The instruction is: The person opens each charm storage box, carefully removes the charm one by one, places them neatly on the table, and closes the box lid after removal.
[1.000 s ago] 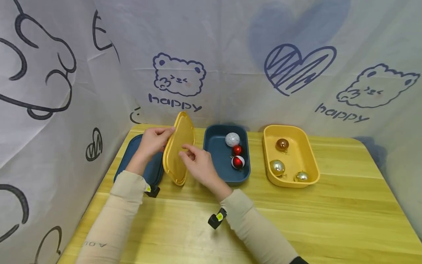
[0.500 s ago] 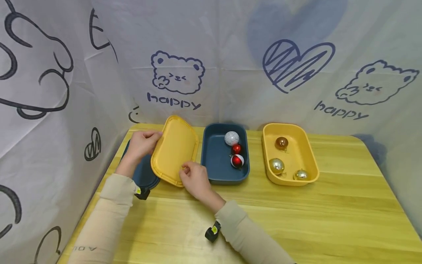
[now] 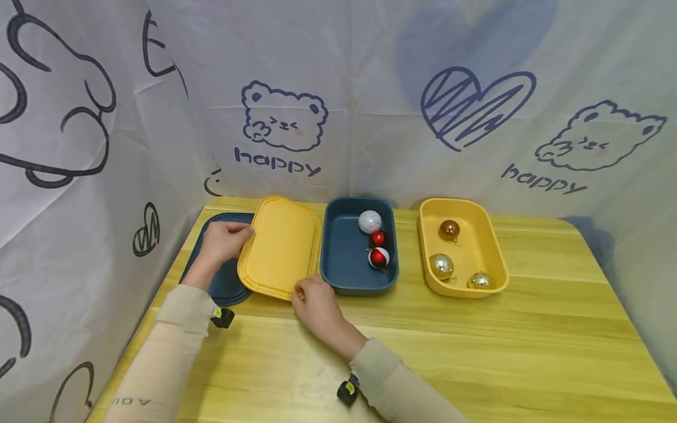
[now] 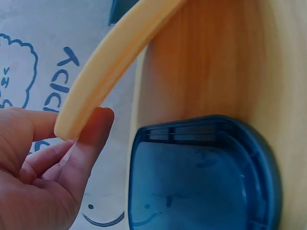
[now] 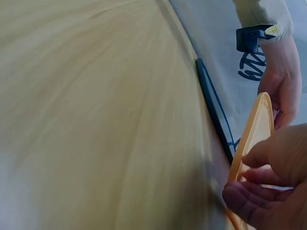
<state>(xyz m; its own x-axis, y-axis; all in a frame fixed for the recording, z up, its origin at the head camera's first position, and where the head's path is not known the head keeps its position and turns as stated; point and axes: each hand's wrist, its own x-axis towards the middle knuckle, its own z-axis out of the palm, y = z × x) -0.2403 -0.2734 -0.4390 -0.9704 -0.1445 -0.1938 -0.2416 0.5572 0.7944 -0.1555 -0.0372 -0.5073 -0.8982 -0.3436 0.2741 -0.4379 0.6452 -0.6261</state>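
A yellow lid [image 3: 280,247] is held tilted above the table, between the dark blue lid and the dark blue box. My left hand [image 3: 221,242] pinches its left edge between thumb and fingers, as the left wrist view shows with the lid rim [image 4: 98,79]. At the near right corner, my right hand [image 3: 319,308] pinches the same lid; in the right wrist view the thumb and fingers lie about its edge [image 5: 247,136]. Under my left hand lies the dark blue lid [image 3: 228,281] on the table, partly covered from the head view by the hand and the yellow lid.
A dark blue box [image 3: 338,247] holds a speckled white ball [image 3: 369,222], a red ball [image 3: 377,238] and a red-and-white ball [image 3: 378,258]. Further right, a yellow box [image 3: 468,249] contains a brown ball [image 3: 449,230] and two gold ones. Printed cloth [image 3: 370,147] hangs behind the wooden table [image 3: 529,329].
The yellow lid has turned from nearly upright to flatter, its face now upward. My right hand has come down from beside its face to grip the near right corner; my left hand moved slightly left.
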